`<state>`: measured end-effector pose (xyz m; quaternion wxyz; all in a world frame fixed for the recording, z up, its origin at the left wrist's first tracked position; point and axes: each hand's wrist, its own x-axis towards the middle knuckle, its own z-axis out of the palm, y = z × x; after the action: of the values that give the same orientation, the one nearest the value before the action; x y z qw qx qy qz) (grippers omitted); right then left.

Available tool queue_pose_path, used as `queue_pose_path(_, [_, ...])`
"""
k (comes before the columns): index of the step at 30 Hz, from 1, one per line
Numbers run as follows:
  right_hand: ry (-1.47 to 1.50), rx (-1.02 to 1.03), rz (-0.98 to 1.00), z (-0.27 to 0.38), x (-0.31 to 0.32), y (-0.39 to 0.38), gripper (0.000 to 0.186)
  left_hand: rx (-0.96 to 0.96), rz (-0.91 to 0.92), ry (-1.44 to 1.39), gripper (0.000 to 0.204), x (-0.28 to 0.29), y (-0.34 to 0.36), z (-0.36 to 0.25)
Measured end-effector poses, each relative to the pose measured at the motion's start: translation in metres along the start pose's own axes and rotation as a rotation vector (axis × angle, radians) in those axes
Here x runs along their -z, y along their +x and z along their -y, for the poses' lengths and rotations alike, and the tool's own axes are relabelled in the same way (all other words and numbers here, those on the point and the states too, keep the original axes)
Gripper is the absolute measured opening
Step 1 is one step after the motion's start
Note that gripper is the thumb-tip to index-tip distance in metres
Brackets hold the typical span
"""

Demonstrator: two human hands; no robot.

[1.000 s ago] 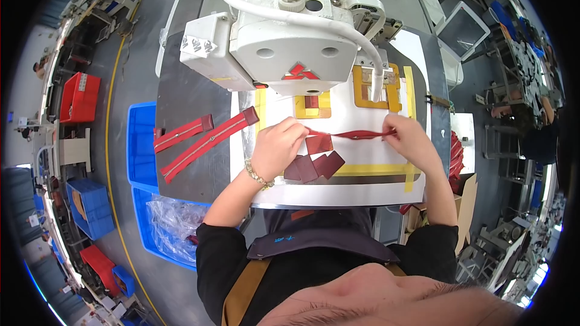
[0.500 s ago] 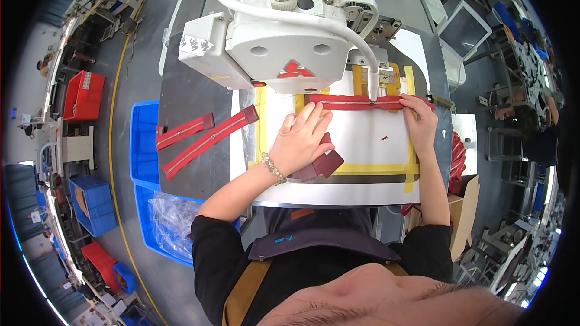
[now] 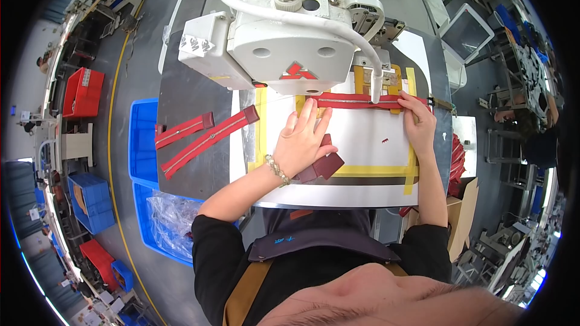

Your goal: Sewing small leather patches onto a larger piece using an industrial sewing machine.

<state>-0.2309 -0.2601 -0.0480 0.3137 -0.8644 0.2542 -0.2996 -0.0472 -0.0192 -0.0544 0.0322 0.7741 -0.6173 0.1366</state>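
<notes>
A red zipper strip [image 3: 347,99] lies straight across the white board [image 3: 362,133] under the white sewing machine head [image 3: 293,54], over part of some yellow templates [image 3: 393,75]. My left hand [image 3: 302,139] lies flat with fingers spread, fingertips at the zipper's left end, its palm partly covering maroon patches [image 3: 331,163]. My right hand [image 3: 420,121] has curled fingers on the zipper's right end, gripping it against the board. Two more red zippers [image 3: 208,142] [image 3: 181,133] with maroon tabs lie on the dark tabletop at left. A small red scrap [image 3: 385,140] sits between my hands.
Blue bins [image 3: 142,175] with clear plastic bags [image 3: 166,220] stand left of the table. A screen [image 3: 465,30], red bundled material [image 3: 456,160] and a cardboard box [image 3: 459,217] are at right. Beyond the aisle are red bins [image 3: 81,93] and a co-worker [image 3: 541,142] on the right.
The zipper went from being held slack between both hands to lying straight, farther forward on the board. My left hand opened and spread; my right hand moved up and right with the zipper.
</notes>
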Motion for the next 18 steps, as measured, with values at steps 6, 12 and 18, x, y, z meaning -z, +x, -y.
queue_pose_path(6, [-0.231, 0.260, -0.304, 0.012, -0.002, 0.007, 0.026, 0.000, -0.011, -0.029, 0.081, 0.002, -0.004, 0.003])
queue_pose_path(12, [-0.327, 0.290, 0.140, 0.048, -0.060, 0.029, 0.033, -0.071, -0.212, -0.187, 0.067, 0.010, -0.010, 0.018])
queue_pose_path(18, [-0.136, 0.282, 0.231, 0.045, -0.104, 0.055, 0.038, -0.088, -0.361, -0.293, 0.045, 0.018, -0.006, 0.034])
